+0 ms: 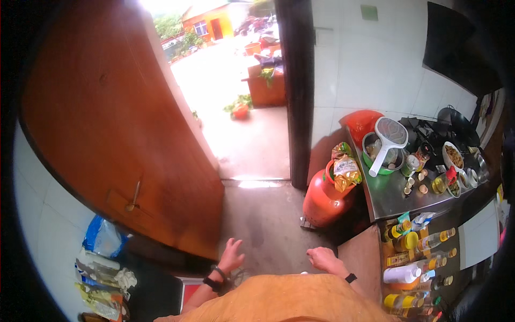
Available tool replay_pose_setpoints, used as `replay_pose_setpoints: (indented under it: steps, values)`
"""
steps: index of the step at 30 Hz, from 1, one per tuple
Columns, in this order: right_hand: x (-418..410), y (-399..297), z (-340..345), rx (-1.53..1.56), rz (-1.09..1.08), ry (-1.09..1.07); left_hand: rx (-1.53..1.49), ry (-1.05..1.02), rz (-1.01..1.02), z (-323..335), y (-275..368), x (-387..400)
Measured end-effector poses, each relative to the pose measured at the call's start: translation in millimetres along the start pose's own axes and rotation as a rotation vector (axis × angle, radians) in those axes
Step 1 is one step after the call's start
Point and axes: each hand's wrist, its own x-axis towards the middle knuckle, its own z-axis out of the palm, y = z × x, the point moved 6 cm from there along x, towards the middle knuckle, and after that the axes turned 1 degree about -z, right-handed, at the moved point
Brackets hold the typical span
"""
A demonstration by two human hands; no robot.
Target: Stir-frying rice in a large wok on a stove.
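Observation:
My left hand (232, 255) is held low over the floor with its fingers apart and nothing in them. It is nearest to the lower edge of an open wooden door (100, 116), and dark bands circle its wrist. My right hand (325, 259) hangs before my body with its fingers curled in, and no object shows in it. A dark band is on that wrist too. Beyond the right hand, a red gas cylinder (322, 201) stands on the floor with a gold plastic packet (347, 171) on its top. An open doorway lies straight ahead.
At right, a metal counter (386, 201) bears a green pot (382, 170), an electric fly swatter (388, 141), jars, eggshells and a bowl of food (453, 156). Several bottles (402, 274) stand below. Bags (102, 237) lie at left. Outside, a planter (240, 112) sits past the threshold.

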Motion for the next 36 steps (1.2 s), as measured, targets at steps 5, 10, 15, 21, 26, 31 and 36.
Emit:
replay_pose_setpoints:
  steps: [5,10,15,21,26,31,36]
  values:
    - [1,28,-10,0.022,0.025,0.080,0.019,0.011,0.065,0,40,51]
    - [-18,53,-5,0.124,0.161,0.136,0.016,-0.090,0.156,13,61,102]
    - [-34,67,0,0.256,0.310,0.201,-0.018,-0.215,0.265,19,75,145]
    - [-21,42,-11,0.306,0.389,0.215,-0.007,-0.196,0.352,6,76,184]
    - [0,16,-33,0.282,0.399,0.212,-0.007,-0.232,0.324,-6,58,217]
    - [15,11,-32,0.277,0.496,0.181,-0.013,-0.174,0.364,-24,47,237]
    - [23,6,-24,0.267,0.540,0.168,-0.020,-0.187,0.410,-31,38,252]
